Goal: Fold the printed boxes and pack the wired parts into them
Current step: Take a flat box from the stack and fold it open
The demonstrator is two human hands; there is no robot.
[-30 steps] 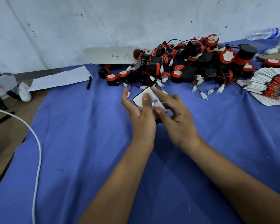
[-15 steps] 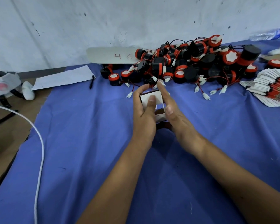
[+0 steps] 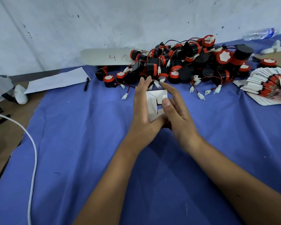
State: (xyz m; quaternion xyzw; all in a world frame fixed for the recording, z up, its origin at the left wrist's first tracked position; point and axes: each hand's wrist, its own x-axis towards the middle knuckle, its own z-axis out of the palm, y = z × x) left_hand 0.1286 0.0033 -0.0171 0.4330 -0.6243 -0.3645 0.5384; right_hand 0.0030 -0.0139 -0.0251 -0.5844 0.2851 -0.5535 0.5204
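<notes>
head view, step in hand: i judge this to be the folding step. one small box (image 3: 154, 104) is held up between my two hands, white inner faces and loose flaps toward me, above the middle of the tabletop (image 3: 75, 143), nearer its far edge than the near one.
head view, left hand (image 3: 143, 111): fingers straight and together, laid flat along the left wall of the box, with the palm under its lower corner. it supports the box and does not curl round it.
head view, right hand (image 3: 175, 111): thumb pressed onto a white flap on the right side of the box, the other fingers spread and mostly straight behind it. it is blurred, so i cannot tell whether they close on the card.
head view, wired parts (image 3: 185, 65): a heap of black and red round parts with red leads and white plugs, along the far edge, just beyond the box. none looks to be in the box yet.
head view, flat boxes (image 3: 269, 85): a fanned stack of unfolded printed cards near the far right corner.
head view, rest: a strip marked "46" (image 3: 104, 58) against the wall, a sheet of paper (image 3: 58, 80) and a pen (image 3: 86, 83) toward the far left corner, a white cable (image 3: 33, 151) over the left edge.
next move, my judgement: tuck the flap home so the walls stay square, then reach to the heap for one part and feed its lead in with it.
</notes>
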